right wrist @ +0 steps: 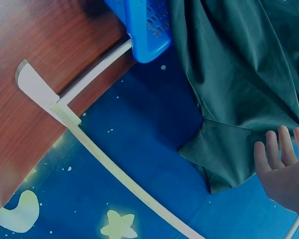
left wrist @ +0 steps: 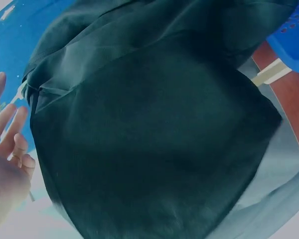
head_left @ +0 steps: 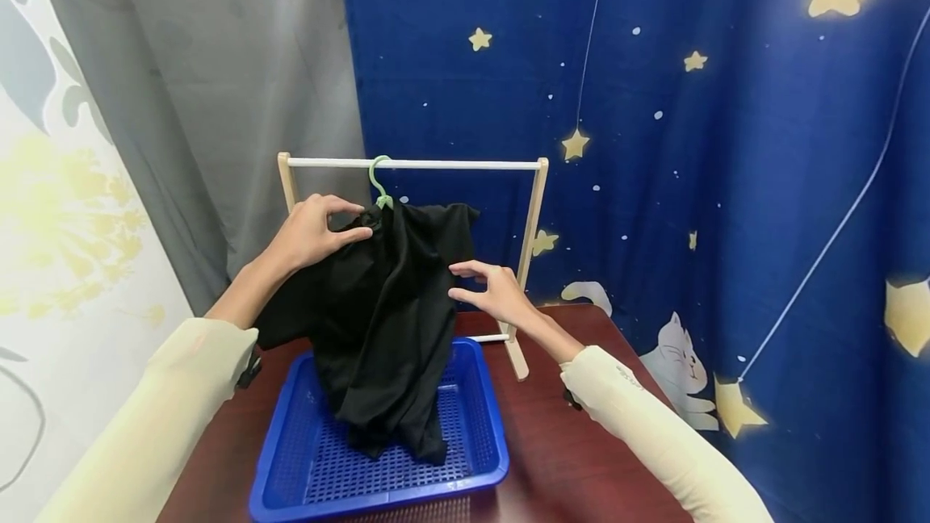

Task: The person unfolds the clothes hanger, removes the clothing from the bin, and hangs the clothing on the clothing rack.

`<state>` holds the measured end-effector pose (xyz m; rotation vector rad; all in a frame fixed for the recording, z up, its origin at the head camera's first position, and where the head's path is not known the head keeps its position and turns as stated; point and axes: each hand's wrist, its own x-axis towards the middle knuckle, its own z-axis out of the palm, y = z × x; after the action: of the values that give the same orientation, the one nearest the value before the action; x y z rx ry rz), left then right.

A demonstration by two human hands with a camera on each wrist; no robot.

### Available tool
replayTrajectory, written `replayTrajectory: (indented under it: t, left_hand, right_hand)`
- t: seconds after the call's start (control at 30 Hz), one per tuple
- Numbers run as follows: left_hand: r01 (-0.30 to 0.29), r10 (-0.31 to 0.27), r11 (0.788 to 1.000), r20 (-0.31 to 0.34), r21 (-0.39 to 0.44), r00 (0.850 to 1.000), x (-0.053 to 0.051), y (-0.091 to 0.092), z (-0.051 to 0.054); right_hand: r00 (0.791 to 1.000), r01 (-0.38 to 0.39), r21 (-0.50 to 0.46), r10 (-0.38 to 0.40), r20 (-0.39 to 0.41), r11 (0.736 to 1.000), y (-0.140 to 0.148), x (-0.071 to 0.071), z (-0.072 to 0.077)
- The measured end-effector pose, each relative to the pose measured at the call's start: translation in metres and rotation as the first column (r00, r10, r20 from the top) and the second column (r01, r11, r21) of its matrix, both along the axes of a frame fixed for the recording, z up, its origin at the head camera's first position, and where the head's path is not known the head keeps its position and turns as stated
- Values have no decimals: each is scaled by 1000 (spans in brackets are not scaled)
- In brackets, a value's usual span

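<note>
A black short-sleeved shirt [head_left: 392, 289] hangs from a light green hanger [head_left: 378, 184], whose hook is over the white bar of a small rack. Its lower part hangs down into a blue basket. Beside the collar, my left hand [head_left: 312, 232] has its thumb and fingers apart, with no cloth seen between them. The left wrist view shows this hand [left wrist: 10, 154] at the edge, close to the shirt's neck. My right hand [head_left: 497, 293] is by the shirt's right side, fingers extended and parted from the thumb. In the right wrist view its fingers [right wrist: 273, 149] are near the sleeve.
The rack [head_left: 534, 224] has wooden side posts and stands on a dark red table [head_left: 567, 426]. The blue basket [head_left: 494, 426] sits in front of it. Behind hang a grey curtain [head_left: 240, 63] and a blue star-patterned curtain [head_left: 654, 184].
</note>
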<state>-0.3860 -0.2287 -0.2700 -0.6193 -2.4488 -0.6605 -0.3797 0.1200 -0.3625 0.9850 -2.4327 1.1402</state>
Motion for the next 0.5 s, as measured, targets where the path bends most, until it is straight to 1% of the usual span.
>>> replayTrajectory:
  t: [0.13, 0.23, 0.37, 0.5]
  left_hand:
    - [39, -38, 999, -34, 8, 999, 13, -4, -5]
    - [79, -78, 997, -75, 8, 994, 25, -8, -12]
    - [129, -126, 992, -140, 12, 982, 42, -13, -26]
    - [146, -140, 989, -163, 26, 977, 59, -21, -46]
  right_hand:
    - [1000, -5, 8, 5, 23, 1000, 1, 1, -2]
    - [999, 2, 25, -3, 41, 1000, 1, 1, -5]
    - [998, 3, 35, -5, 61, 999, 1, 3, -9]
    - [997, -21, 38, 18, 71, 999, 0, 4, -15]
